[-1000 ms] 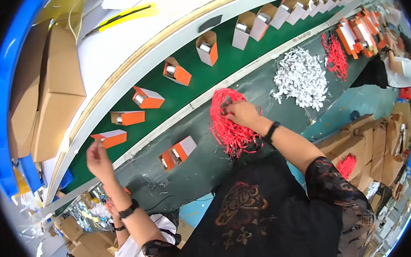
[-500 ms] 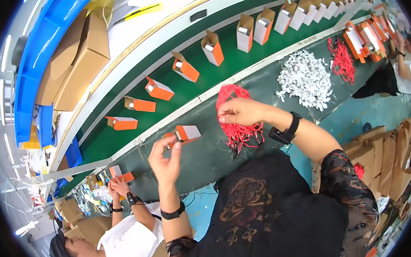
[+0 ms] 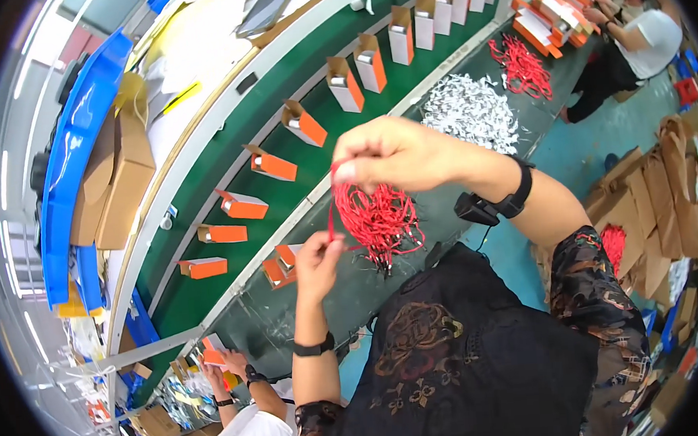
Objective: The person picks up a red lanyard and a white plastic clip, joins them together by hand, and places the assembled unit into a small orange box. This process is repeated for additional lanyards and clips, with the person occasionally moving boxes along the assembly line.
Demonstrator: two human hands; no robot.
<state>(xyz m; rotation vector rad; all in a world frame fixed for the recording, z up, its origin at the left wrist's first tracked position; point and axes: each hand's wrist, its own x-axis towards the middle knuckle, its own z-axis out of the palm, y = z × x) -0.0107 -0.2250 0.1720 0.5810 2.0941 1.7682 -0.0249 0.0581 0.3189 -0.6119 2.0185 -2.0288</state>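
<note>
Right hand (image 3: 397, 155) covers part of the red cord pile (image 3: 383, 224) on the dark table (image 3: 454, 207); its curled fingers pinch one red cord (image 3: 331, 219), the exact grip blurred. Left hand (image 3: 316, 269), thumb against forefinger, grips that cord lower down, its end hard to make out.

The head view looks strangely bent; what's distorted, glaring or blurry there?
Head view: green conveyor bows, corners are black, a light strip at left glares white, right-rim clutter smears; left hand, right hand and red cord look fairly clear.
</note>
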